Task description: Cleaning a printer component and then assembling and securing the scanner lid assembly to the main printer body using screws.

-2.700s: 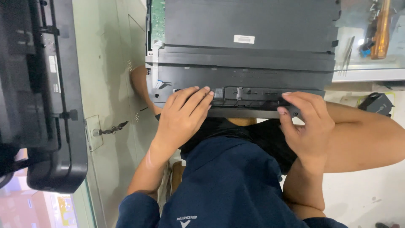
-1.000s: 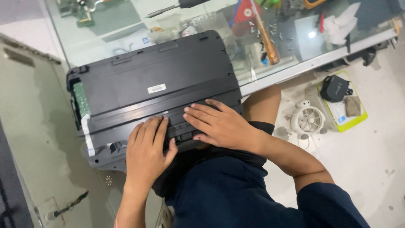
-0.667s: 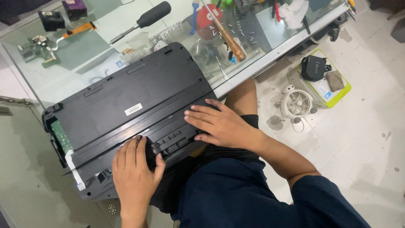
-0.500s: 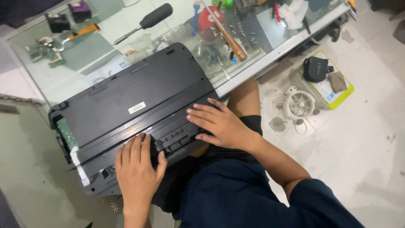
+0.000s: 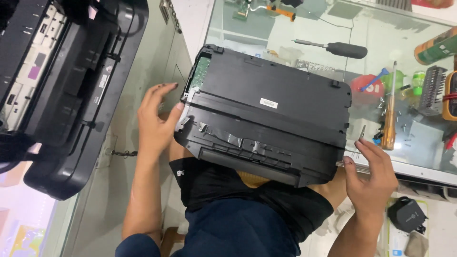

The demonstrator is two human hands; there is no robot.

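Black printer (image 5: 266, 119) across lap and glass surface (image 5: 381, 33) edge, left hand (image 5: 157, 121) spread, thumb touching its left end, right hand (image 5: 371, 178) loosely open at right corner, screwdriver (image 5: 333, 47) beyond.

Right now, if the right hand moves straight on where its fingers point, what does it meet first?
Probably the right end of the black printer: the right hand sits beside that corner, fingers pointing up-left. Depth is unclear; the glass table edge is also close.
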